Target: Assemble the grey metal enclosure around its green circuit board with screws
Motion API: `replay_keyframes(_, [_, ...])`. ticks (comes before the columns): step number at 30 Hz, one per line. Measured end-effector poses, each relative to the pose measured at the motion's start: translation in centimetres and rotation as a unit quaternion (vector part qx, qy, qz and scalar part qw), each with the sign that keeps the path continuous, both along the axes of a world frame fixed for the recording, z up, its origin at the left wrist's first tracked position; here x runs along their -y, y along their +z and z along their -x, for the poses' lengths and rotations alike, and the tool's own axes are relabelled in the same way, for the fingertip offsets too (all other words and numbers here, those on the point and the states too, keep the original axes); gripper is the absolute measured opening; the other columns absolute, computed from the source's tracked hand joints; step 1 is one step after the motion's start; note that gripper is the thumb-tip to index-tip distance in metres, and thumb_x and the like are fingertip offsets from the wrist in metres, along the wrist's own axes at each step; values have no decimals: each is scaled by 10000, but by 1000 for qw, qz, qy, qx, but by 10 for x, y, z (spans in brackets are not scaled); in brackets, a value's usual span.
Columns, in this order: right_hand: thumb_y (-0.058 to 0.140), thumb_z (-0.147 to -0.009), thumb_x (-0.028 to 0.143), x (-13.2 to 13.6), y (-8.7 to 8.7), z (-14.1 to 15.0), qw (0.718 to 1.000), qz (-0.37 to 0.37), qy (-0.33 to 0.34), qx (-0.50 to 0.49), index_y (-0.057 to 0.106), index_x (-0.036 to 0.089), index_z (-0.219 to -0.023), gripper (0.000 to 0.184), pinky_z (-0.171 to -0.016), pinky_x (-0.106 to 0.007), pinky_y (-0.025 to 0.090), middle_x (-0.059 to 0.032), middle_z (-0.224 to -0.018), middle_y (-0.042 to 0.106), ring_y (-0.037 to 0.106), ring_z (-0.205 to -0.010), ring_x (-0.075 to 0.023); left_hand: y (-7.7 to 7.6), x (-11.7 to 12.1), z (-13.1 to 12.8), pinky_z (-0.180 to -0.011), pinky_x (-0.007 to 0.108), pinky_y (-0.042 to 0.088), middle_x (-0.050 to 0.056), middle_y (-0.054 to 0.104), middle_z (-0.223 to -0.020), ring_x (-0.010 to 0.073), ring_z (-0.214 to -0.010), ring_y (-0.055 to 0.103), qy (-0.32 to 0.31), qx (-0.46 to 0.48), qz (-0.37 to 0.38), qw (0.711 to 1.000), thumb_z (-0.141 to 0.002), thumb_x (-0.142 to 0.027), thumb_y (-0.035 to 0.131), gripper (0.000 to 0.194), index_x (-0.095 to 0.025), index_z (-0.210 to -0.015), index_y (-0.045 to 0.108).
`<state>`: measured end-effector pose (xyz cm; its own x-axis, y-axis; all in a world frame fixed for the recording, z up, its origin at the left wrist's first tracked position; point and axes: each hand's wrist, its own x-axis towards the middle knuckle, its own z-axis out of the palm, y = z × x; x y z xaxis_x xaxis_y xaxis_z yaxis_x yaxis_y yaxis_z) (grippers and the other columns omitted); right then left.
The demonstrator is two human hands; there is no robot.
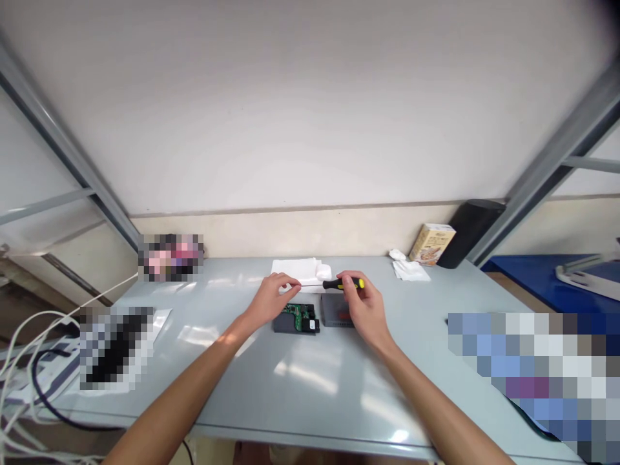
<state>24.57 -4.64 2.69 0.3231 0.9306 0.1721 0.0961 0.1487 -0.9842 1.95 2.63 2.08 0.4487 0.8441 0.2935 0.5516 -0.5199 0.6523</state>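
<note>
No txt legible: lettering on beige box (430,246) too small, white label (312,324) by green PCB (299,312) unreadable.

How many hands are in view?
2: the left hand, its fingers at the tip of the screwdriver, and the right hand around the handle.

At the back of the desk (232,381) we see a printed carton (433,245) beside a dark cylinder (469,232), with crumpled tissue (411,269) just in front. On our left, white cables (19,323) loop beside papers (53,371).
</note>
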Motion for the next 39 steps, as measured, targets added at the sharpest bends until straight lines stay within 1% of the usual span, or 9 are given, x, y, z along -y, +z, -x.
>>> replay_keyframes(3, [598, -876, 704, -1, 1, -1, 1000, -2, -12, 1, 694, 216, -1022, 518, -377, -227, 488, -40, -813, 607, 451, -590, -137, 1, -6, -4, -904, 389, 509, 35, 777, -1004, 240, -948, 655, -7, -5, -14, 1000, -979, -395, 609, 222, -255, -949, 778])
replay_keyframes(7, [598, -867, 712, -2, 0, -3, 1000, 4, -23, -7, 690, 219, -1030, 527, -363, -230, 493, -44, -825, 600, 458, -609, -147, -1, -17, -7, -906, 391, 509, 26, 779, -999, 241, -950, 643, -16, -19, -10, 1000, -980, -388, 610, 214, -261, -951, 780])
replay_keyframes(11, [605, -865, 709, -4, -1, -4, 999, 15, -29, -11, 690, 232, -1050, 519, -369, -240, 511, -7, -726, 517, 456, -610, -156, -3, -29, -14, -909, 392, 505, 28, 775, -988, 245, -950, 635, -25, -47, -16, 998, -967, -361, 620, 195, -261, -932, 783])
replay_keyframes(15, [608, -862, 712, -7, -4, -6, 999, 44, -21, -13, 688, 246, -1092, 526, -383, -259, 537, 29, -662, 408, 446, -604, -161, -5, -42, -22, -864, 366, 518, 32, 774, -987, 235, -913, 648, -26, -55, 18, 998, -918, -295, 662, 138, -243, -916, 789])
replay_keyframes(19, [607, -868, 704, -10, -6, -7, 999, 47, -15, 2, 687, 238, -1097, 526, -382, -243, 523, 30, -661, 396, 451, -615, -162, -11, -51, -26, -833, 351, 514, 47, 771, -947, 227, -861, 656, -32, -65, 33, 997, -895, -276, 665, 143, -215, -891, 795])
replay_keyframes(25, [602, -881, 691, -12, -11, -9, 999, 14, -19, 29, 701, 216, -1085, 525, -404, -225, 499, 24, -663, 444, 437, -592, -145, -17, -56, -27, -849, 332, 500, 47, 774, -983, 224, -887, 663, -34, -72, 35, 996, -910, -299, 649, 176, -211, -938, 798])
replay_keyframes(29, [600, -863, 721, -12, -12, -10, 999, 22, -23, 24, 706, 226, -1087, 553, -389, -233, 498, 24, -654, 446, 444, -594, -154, -17, -58, -26, -838, 314, 489, 49, 770, -987, 217, -882, 655, -38, -79, 49, 995, -911, -319, 658, 186, -210, -943, 805])
replay_keyframes(39, [610, -863, 710, -13, -11, -10, 999, 28, -13, 15, 705, 232, -1095, 539, -370, -223, 502, 18, -673, 443, 456, -615, -159, -12, -55, -29, -814, 312, 488, 48, 759, -983, 210, -859, 646, -55, -94, 55, 993, -919, -316, 654, 185, -205, -955, 798])
